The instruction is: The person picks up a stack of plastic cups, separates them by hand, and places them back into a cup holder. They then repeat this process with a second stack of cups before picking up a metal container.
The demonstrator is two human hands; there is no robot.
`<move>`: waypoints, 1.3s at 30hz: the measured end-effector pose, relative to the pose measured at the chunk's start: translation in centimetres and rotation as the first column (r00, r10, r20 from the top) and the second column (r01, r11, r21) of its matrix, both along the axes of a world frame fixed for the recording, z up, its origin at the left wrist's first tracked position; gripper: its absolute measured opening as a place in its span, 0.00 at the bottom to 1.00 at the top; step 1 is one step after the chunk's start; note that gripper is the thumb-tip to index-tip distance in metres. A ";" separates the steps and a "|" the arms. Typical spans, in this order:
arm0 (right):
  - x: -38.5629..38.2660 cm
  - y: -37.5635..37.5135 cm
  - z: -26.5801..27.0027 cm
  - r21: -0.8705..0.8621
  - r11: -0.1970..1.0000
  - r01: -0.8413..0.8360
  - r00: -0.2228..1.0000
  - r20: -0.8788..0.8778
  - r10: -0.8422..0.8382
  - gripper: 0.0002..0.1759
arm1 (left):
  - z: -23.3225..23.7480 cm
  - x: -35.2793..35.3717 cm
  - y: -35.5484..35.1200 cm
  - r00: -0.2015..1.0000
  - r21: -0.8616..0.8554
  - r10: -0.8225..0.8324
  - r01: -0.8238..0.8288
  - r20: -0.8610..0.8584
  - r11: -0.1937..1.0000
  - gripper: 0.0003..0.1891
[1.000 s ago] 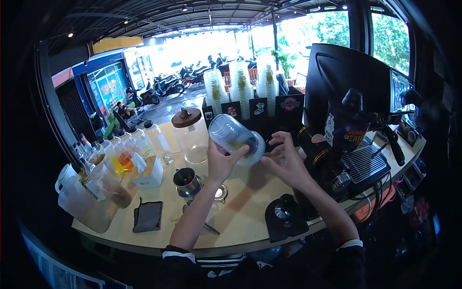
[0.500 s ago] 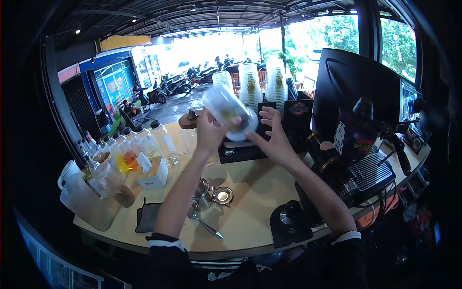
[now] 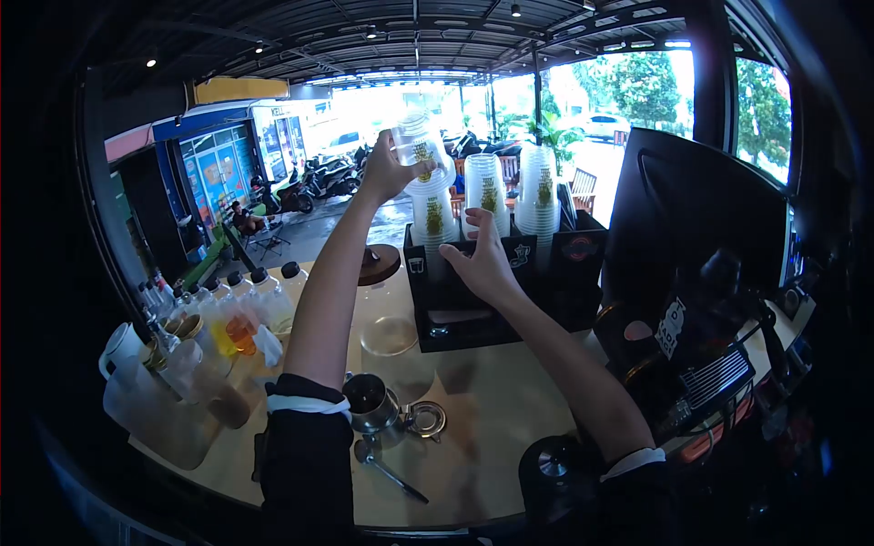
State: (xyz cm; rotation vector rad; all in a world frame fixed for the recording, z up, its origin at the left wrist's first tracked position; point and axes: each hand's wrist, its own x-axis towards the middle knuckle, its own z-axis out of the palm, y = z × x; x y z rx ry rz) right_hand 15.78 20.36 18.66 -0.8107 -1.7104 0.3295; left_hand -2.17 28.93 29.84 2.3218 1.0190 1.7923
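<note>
Plastic cup [image 3: 417, 146], inverted, is gripped by the left hand [image 3: 382, 171] above the cup stacks [image 3: 487, 196]. Right hand [image 3: 482, 262], fingers apart, touches their black holder [image 3: 455, 305] at the bench's [image 3: 496, 387] far edge.

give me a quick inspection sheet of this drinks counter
surface: wooden counter, crowded along its left side
job's things: clear cup held high at the top of the leftmost of three cup stacks in a black holder
clutter: metal jug, spoon, syrup bottles, glass jar
hands: left hand grips the cup; right hand open, fingers by the stacks
cables: nothing seen
surroundings: coffee machine at right, parked motorbikes outside
</note>
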 end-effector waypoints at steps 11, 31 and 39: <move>-0.3 4.9 0.2 0.119 0.987 0.105 0.987 -0.131 -0.089 0.31 | -1.5 -1.8 6.1 0.984 -0.343 -0.072 0.013 -0.161 0.939 0.47; 2.6 13.8 -0.8 0.066 0.946 0.317 0.947 -0.075 -0.312 0.50 | -8.3 -1.3 5.7 0.999 -0.327 0.002 -0.016 -0.043 0.945 0.46; 3.0 12.7 0.3 -0.040 0.945 0.324 0.946 0.013 -0.324 0.45 | -7.2 0.6 2.9 0.966 -0.027 0.226 -0.231 -0.123 0.973 0.49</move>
